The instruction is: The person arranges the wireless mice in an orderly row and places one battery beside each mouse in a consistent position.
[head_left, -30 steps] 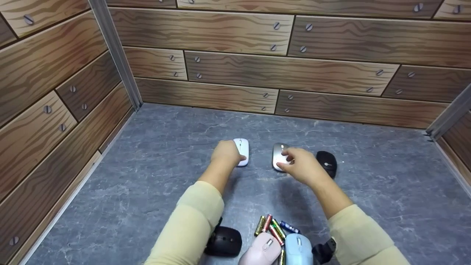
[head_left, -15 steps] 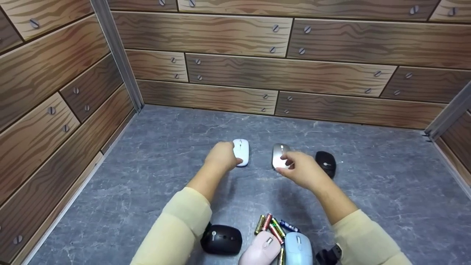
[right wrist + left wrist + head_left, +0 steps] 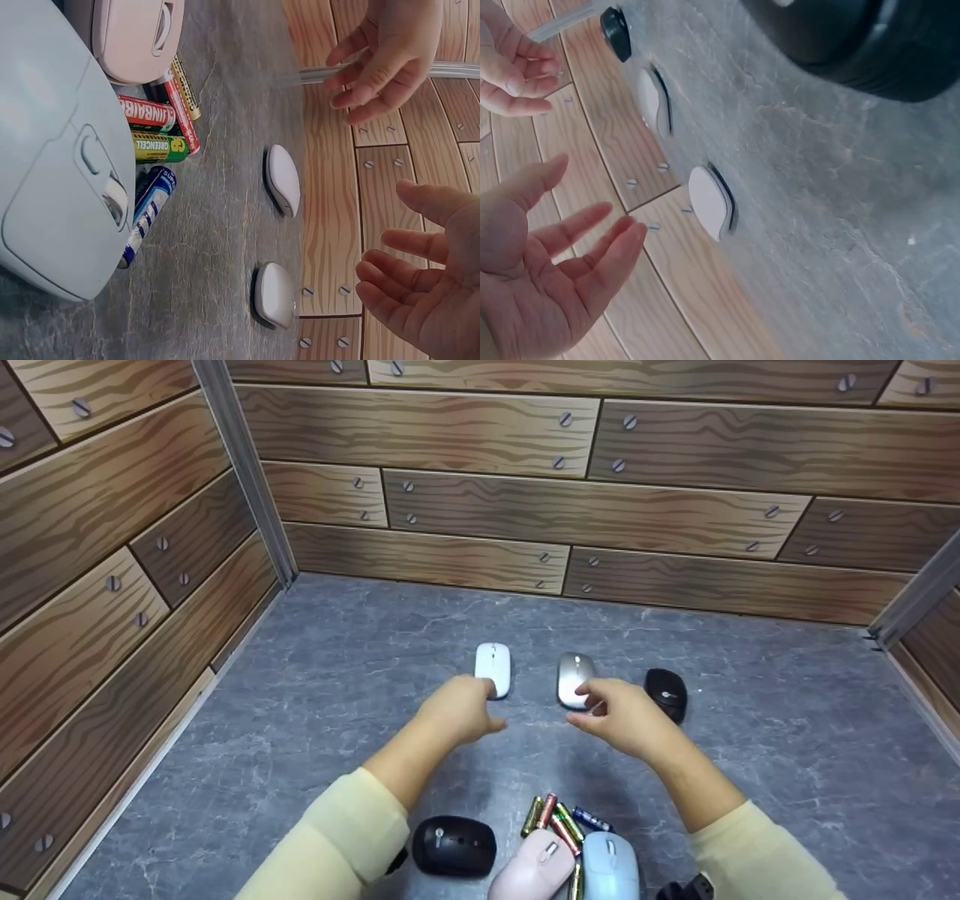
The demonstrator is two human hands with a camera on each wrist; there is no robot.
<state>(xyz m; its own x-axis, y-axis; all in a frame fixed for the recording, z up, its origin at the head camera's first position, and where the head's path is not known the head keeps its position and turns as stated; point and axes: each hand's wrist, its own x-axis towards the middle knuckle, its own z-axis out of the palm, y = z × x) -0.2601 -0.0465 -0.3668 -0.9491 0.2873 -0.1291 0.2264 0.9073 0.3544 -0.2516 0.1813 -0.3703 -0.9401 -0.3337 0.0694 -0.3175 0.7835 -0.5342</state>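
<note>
My left hand hovers over the table just in front of a white computer mouse, overlapping its near end in the head view. Its fingers are relaxed and hold nothing. To the right, a silver mouse lies partly behind the fingers of my right hand. That hand is loosely curved with a bare palm in the right wrist view. From the left wrist camera, both hands stand raised off the table, apart from the white mouse and the silver mouse.
A black mouse sits beyond my right wrist. Nearer me lie another black mouse, a pink mouse and a light blue mouse. Several loose batteries cluster between them. Wood-patterned walls enclose the grey marbled table.
My left hand has drawn back from the white mouse toward me, uncovering more of it. My right hand has drawn slightly back from the silver mouse. The mice stay in place.
</note>
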